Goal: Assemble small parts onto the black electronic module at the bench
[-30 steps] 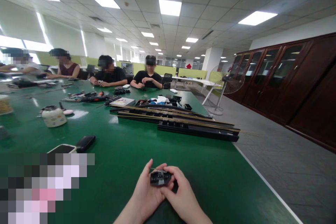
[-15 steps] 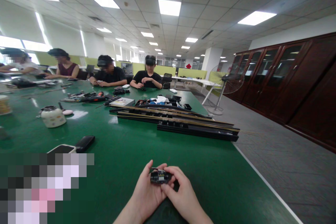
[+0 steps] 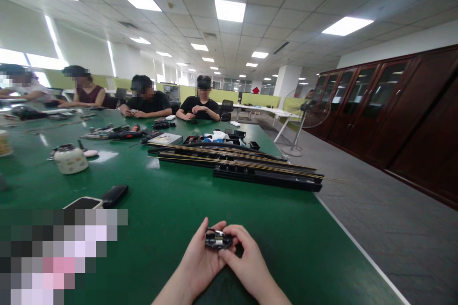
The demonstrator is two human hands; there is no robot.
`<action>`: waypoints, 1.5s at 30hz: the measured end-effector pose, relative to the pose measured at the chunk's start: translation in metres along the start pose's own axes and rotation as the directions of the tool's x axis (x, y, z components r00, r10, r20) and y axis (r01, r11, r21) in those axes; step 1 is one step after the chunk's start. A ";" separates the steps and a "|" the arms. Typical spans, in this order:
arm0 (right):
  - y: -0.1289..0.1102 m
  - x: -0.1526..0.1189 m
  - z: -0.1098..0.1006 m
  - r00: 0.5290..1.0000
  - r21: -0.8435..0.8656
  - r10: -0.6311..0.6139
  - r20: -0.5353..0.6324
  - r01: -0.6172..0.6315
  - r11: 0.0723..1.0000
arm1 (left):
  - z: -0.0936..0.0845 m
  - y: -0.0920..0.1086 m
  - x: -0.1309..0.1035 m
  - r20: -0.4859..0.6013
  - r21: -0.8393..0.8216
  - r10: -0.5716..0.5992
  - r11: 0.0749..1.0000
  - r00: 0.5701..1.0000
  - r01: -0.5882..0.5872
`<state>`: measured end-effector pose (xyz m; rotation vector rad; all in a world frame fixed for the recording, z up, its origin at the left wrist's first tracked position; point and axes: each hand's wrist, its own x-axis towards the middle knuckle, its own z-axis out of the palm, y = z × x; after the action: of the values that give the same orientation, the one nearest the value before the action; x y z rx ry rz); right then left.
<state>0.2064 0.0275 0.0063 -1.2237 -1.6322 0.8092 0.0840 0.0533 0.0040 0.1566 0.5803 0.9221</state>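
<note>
Close to the table's near side, a small black device [image 3: 215, 241] with a pale label and a thin wire or strip along its top lies between my two hands. My left hand [image 3: 198, 259] cradles it from the left and below, with fingers behind it and the thumb raised at its left end. From the right, my right hand [image 3: 249, 256] pinches its right end between thumb and fingers. Fingertips cover part of the device, so its exact kind is not clear.
On the green table [image 3: 171, 205] lie long black rails [image 3: 268, 180] with thin brass-coloured rods across them. Left are a white jar [image 3: 70, 161], a phone [image 3: 84, 203] and a black case [image 3: 115, 195]. Power tools [image 3: 121, 132] lie farther back. Several people sit across the table.
The device has turned slightly in my hands, so its label and the wire on top show differently. Both hands stay almost in place, and the view has shifted a little.
</note>
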 end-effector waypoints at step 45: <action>0.009 -0.009 0.005 0.993 -0.319 -0.012 0.116 0.048 0.946 | -0.052 0.031 -0.030 0.375 0.798 0.380 0.332 0.845 -0.504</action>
<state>0.2060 0.0213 -0.0057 -1.3938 -1.9266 0.6167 0.0204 0.0426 -0.0162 1.4106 0.8893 1.0466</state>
